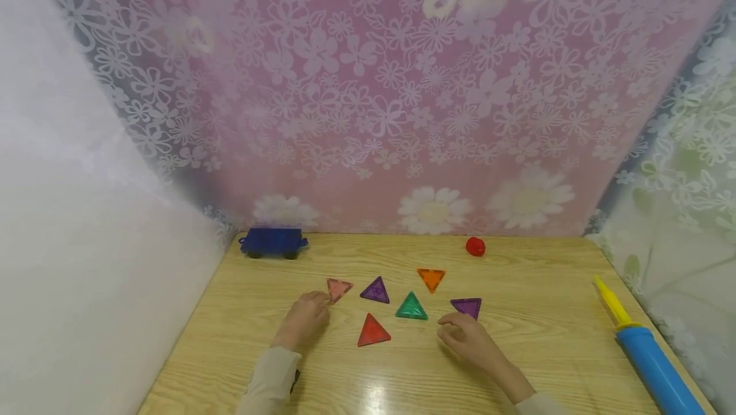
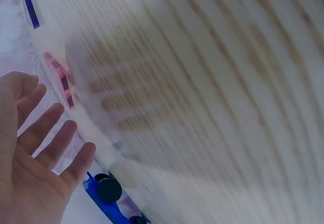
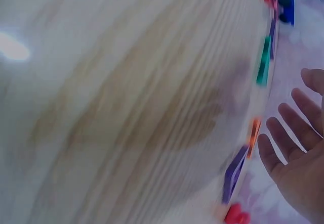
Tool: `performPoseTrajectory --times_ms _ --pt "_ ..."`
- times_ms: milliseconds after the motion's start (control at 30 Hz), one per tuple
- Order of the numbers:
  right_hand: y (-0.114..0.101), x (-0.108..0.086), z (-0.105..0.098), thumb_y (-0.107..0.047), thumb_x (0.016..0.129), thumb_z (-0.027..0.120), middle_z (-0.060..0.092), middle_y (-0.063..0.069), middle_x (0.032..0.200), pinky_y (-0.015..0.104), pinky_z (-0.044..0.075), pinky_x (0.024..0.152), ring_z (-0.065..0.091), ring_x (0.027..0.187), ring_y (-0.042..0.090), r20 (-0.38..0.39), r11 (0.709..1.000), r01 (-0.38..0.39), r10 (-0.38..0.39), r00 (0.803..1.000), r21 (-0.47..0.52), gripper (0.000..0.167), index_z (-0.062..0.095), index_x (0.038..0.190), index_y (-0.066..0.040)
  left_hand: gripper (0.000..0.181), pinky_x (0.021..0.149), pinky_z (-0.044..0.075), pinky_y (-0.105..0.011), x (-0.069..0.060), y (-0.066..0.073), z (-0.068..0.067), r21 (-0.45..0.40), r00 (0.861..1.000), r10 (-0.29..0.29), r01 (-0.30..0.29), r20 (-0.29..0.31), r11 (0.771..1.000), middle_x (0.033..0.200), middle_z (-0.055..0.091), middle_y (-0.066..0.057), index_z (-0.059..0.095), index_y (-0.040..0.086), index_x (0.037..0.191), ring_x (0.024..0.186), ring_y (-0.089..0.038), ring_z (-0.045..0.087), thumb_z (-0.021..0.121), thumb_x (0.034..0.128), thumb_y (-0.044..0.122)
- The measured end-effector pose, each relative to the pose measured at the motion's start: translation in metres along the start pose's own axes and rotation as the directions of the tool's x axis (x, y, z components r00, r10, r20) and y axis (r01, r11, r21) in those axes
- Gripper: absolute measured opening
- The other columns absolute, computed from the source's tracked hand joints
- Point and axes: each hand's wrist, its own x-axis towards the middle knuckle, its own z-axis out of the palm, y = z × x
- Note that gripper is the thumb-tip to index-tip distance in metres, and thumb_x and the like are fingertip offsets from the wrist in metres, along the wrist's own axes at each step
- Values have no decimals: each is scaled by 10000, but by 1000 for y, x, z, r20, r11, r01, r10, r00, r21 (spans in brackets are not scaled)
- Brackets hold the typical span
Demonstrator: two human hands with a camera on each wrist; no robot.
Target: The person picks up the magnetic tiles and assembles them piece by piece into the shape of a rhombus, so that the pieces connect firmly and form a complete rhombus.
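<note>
My left hand [image 1: 303,320] is over the table beside a pink triangle tile [image 1: 338,288]; its fingers look relaxed and hold nothing in the left wrist view. My right hand [image 1: 473,343], also with loose fingers, is just in front of a purple triangle tile [image 1: 468,306] and partly covers its tip. Between the hands lie a second purple triangle [image 1: 376,290], a green triangle [image 1: 411,307], a red triangle [image 1: 372,331] and, farther back, an orange triangle [image 1: 431,279]. All the tiles lie flat and apart from one another.
A blue toy wagon [image 1: 273,242] stands at the table's back left. Near the back edge sits a small red object [image 1: 475,246]. Along the right edge lies a blue and yellow pump [image 1: 652,361]. Floral-covered walls enclose the wooden table [image 1: 552,300] at back and right.
</note>
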Motion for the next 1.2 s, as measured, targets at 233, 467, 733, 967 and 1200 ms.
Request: performPoseTrajectory --times_ms 233,467,733,967,1200 --pt "-17 8 21 -250 930 619 644 95 1133 512 462 919 569 1079 342 153 998 57 -59 986 17 296 641 1115 -20 335 902 447 -581 2 2 3 49 999 -25 22 45 999 1285 563 -192 601 -8 1218 1159 -396 501 579 903 102" --pt "-31 18 37 -323 945 585 573 152 1278 559 400 980 505 1182 389 283 996 86 -91 955 27 465 555 1274 6 382 945 406 -593 2 5 5 -4 994 -65 65 88 998 1376 502 -181 574 7 1282 1209 -389 461 564 921 132" --pt "-45 32 52 -344 940 576 498 127 1392 615 323 1022 417 1294 365 409 993 109 -83 909 -41 479 543 1324 -59 365 976 380 -589 -3 6 5 -1 994 -73 73 77 997 1332 541 -179 587 -10 1265 1222 -407 446 557 930 133" --pt "-47 30 60 -403 925 571 484 81 1418 624 292 1029 364 1333 366 457 986 96 -23 889 -137 540 516 1365 -93 381 1012 330 -624 -10 10 9 -41 991 -104 107 81 993 1360 521 -172 571 -1 1285 1263 -437 399 543 935 146" --pt "-44 27 62 -423 921 566 487 62 1417 620 292 1024 362 1334 359 442 981 103 -20 897 -163 559 516 1365 -87 389 1026 317 -618 -16 14 12 -48 988 -133 137 84 989 1398 484 -162 552 13 1309 1280 -423 385 516 956 172"
